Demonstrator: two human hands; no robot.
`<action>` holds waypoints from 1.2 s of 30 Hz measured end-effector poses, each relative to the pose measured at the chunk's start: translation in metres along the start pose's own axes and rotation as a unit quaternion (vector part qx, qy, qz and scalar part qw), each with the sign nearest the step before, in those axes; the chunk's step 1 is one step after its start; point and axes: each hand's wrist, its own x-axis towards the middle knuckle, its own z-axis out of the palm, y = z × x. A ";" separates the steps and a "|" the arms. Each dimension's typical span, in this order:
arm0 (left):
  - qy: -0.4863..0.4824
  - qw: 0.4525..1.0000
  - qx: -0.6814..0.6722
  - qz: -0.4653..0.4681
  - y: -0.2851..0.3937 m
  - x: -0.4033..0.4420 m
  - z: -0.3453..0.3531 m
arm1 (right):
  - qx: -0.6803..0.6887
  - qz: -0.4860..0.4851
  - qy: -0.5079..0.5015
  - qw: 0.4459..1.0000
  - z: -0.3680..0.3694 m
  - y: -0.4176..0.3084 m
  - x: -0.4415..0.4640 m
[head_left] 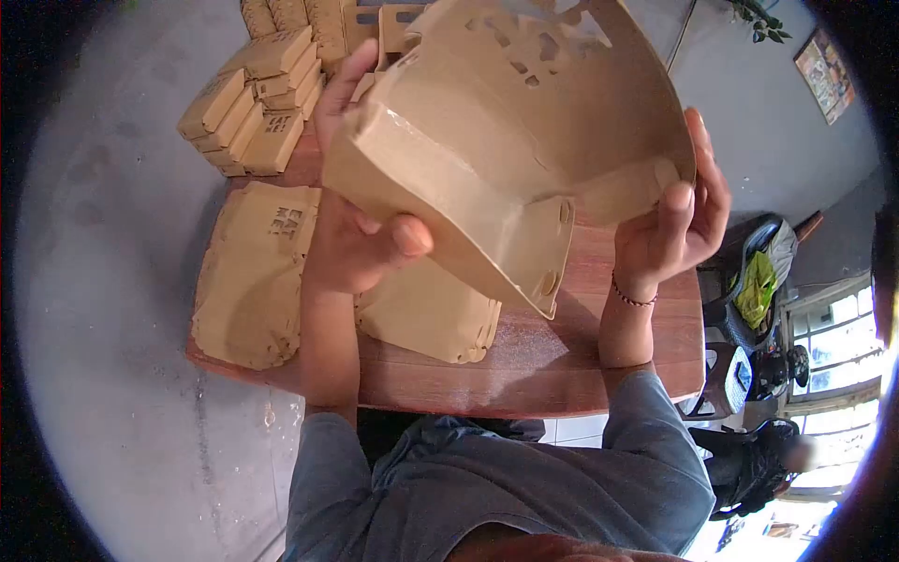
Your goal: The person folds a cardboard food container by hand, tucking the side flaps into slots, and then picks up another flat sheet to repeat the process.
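Note:
Between my hands, raised above the table, is a partly folded brown cardboard box point(449, 178) with cut-out shapes in its far panel. My left hand point(361, 234) grips its left side, thumb on the outer wall and fingers up behind the corner. On the right edge, my right hand point(688, 211) is closed with the thumb inside and the fingers behind the panel. Beneath the box lies a pile of flat cardboard blanks point(431, 314), partly covered. Left of my forearm is another flat pile point(253, 272), printed "EAT ME!".
Folded boxes point(257, 98) are stacked at the table's back left. The reddish wooden table point(421, 384) ends just before my body. Right of it are a dark chair point(749, 281) with bags and a seated person point(758, 464) near windows.

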 end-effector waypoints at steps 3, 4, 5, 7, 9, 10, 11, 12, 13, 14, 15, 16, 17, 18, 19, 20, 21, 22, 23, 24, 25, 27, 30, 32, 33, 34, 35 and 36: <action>0.012 1.000 0.008 -0.011 0.001 -0.002 -0.003 | -0.005 -0.061 -0.044 0.997 -0.007 -0.005 -0.007; 0.016 1.000 0.011 -0.013 0.001 -0.002 -0.004 | -0.016 -0.077 -0.050 0.996 -0.004 -0.008 -0.011; 0.020 1.000 0.013 -0.015 0.001 -0.002 -0.004 | -0.031 -0.109 -0.080 0.990 -0.006 -0.009 -0.009; 0.029 0.999 0.017 -0.019 0.001 -0.001 -0.004 | -0.030 -0.135 -0.112 0.984 -0.002 -0.013 -0.007; 0.038 0.999 0.021 -0.022 0.002 -0.001 -0.004 | -0.041 -0.162 -0.132 0.977 0.002 -0.015 -0.006; 0.043 0.999 0.024 -0.024 0.002 -0.001 -0.004 | -0.055 -0.171 -0.158 0.971 0.000 -0.017 -0.006; 0.048 0.998 0.026 -0.025 0.003 -0.001 -0.005 | -0.068 -0.179 -0.183 0.964 -0.001 -0.020 -0.006; 0.053 0.998 0.029 -0.027 0.003 -0.001 -0.005 | -0.053 -0.172 -0.179 0.967 0.006 -0.023 -0.006; 0.059 0.997 0.031 -0.028 0.004 -0.001 -0.005 | -0.055 -0.158 -0.173 0.971 0.011 -0.027 -0.009; 0.064 0.997 0.033 -0.029 0.005 -0.001 -0.006 | -0.050 -0.156 -0.174 0.971 0.013 -0.028 -0.009; 0.070 0.996 0.036 -0.030 0.006 -0.001 -0.006 | -0.044 -0.154 -0.174 0.972 0.014 -0.029 -0.010; 0.076 0.996 0.038 -0.031 0.007 -0.001 -0.006 | -0.043 -0.155 -0.174 0.972 0.015 -0.029 -0.010; 0.077 0.996 0.039 -0.029 0.008 -0.002 -0.007 | -0.042 -0.154 -0.182 0.970 0.015 -0.030 -0.011; 0.082 0.995 0.037 -0.039 0.010 -0.002 -0.007 | -0.041 -0.153 -0.190 0.969 0.015 -0.030 -0.011; 0.088 0.994 0.034 -0.049 0.011 -0.002 -0.007 | -0.040 -0.154 -0.190 0.969 0.016 -0.031 -0.012; 0.088 0.994 0.035 -0.048 0.014 -0.001 -0.006 | -0.035 -0.154 -0.197 0.968 0.017 -0.031 -0.013; 0.101 0.992 0.045 -0.058 0.017 0.001 -0.005 | -0.032 -0.155 -0.204 0.966 0.017 -0.031 -0.013; 0.113 0.990 0.054 -0.068 0.018 0.002 -0.004 | -0.031 -0.152 -0.208 0.966 0.018 -0.031 -0.013; 0.114 0.990 0.055 -0.067 0.018 0.002 -0.004 | -0.030 -0.153 -0.208 0.966 0.020 -0.031 -0.013; 0.129 0.988 0.058 -0.069 0.018 0.002 -0.004 | -0.024 -0.152 -0.207 0.966 0.022 -0.031 -0.014; 0.143 0.985 0.061 -0.071 0.018 0.002 -0.004 | -0.017 -0.151 -0.207 0.966 0.023 -0.030 -0.015; 0.164 0.983 0.056 -0.062 0.018 0.003 0.000 | -0.026 -0.146 -0.213 0.966 0.024 -0.031 -0.018; 0.193 0.979 0.047 -0.041 0.014 0.002 0.006 | -0.036 -0.144 -0.215 0.965 0.025 -0.029 -0.022; 0.203 0.978 0.044 -0.028 0.013 0.002 0.006 | -0.037 -0.147 -0.212 0.965 0.024 -0.028 -0.023; 0.201 0.978 0.050 -0.026 0.014 0.002 0.005 | -0.039 -0.139 -0.210 0.967 0.023 -0.028 -0.024; 0.198 0.978 0.055 -0.024 0.015 0.002 0.005 | -0.040 -0.133 -0.209 0.968 0.022 -0.029 -0.024; 0.199 0.978 0.055 -0.024 0.015 0.002 0.005 | -0.040 -0.133 -0.209 0.968 0.022 -0.029 -0.024; 0.199 0.978 0.056 -0.019 0.015 0.002 0.006 | -0.033 -0.130 -0.208 0.969 0.023 -0.029 -0.024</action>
